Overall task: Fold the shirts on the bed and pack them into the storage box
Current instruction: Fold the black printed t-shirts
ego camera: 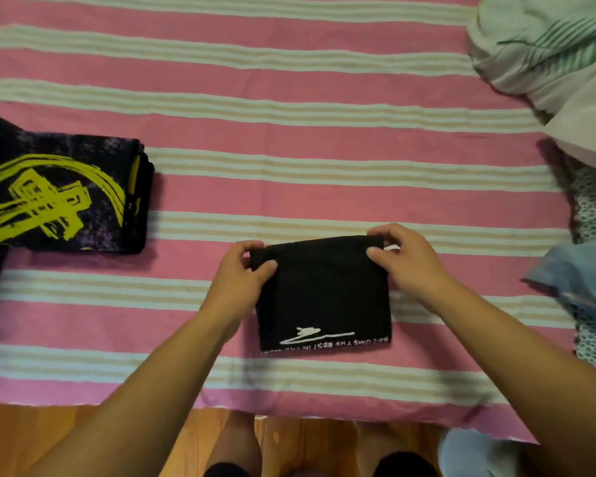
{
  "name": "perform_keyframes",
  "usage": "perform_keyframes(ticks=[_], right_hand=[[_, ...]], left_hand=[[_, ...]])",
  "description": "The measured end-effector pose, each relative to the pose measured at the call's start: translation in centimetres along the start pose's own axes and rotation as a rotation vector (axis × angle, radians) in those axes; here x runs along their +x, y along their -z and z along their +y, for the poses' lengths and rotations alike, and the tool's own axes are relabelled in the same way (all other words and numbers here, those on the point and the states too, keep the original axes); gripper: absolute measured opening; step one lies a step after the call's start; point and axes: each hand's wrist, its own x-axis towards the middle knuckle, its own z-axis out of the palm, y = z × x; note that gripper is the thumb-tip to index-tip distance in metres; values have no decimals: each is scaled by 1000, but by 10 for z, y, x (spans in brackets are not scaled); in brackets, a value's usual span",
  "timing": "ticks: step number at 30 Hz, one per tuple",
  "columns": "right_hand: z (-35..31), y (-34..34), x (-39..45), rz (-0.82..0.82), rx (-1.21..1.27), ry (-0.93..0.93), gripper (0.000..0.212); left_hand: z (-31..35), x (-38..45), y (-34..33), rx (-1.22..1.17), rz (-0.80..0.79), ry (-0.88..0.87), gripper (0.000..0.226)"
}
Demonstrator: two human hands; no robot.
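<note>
Down at 6 o'clock on the bed (289,108), right near the edge, a black shirt (324,290) is sitting folded into a small rectangle, white lettering along its near edge. Both hands are working the far edge: the left hand (245,270) is pinching the 10 o'clock corner, thumb on top and fingers curled under, and the right hand (399,256) is pinching the 2 o'clock corner the same way. So each grip is closed on the shirt, not just resting on it. My guess is they're holding both corners so the layers stay lined up while the last fold gets squared off, or they're about to lift the bundle without it flopping open. Keeping it close to the bed edge probably just saves reaching.

Over at 9 o'clock, well apart, a second black shirt with a yellow print (59,197) is lying folded, looks like the done pile. Parking it off to the side keeps the middle free for folding.

Up at 2 o'clock a pale bundle of cloth (544,56) is heaped, and at 3 o'clock a light blue piece (578,280) is poking in; can't tell if those are shirts.

As for the storage box, it isn't showing anywhere, so what's packed in it, no idea. Packing seems to be waiting.
</note>
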Motion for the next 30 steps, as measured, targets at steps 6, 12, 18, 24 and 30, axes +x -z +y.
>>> perform_keyframes(ticks=[6, 12, 18, 24, 30], right_hand=[[20, -32, 31, 204, -65, -141, 28], [16, -89, -15, 322, -788, 394, 50], [80, -82, 18, 148, -869, 184, 70], [60, -75, -8, 239, -548, -33, 72], [33, -44, -19, 99, 319, -514, 53]], left_hand=[[-19, 15, -13, 408, 276, -197, 48], [-57, 2, -55, 1177, 139, -788, 55], [-91, 46, -55, 1234, 78, -587, 65], [-80, -5, -36, 840, 233, -220, 64], [-49, 2, -30, 523, -56, 26, 67]])
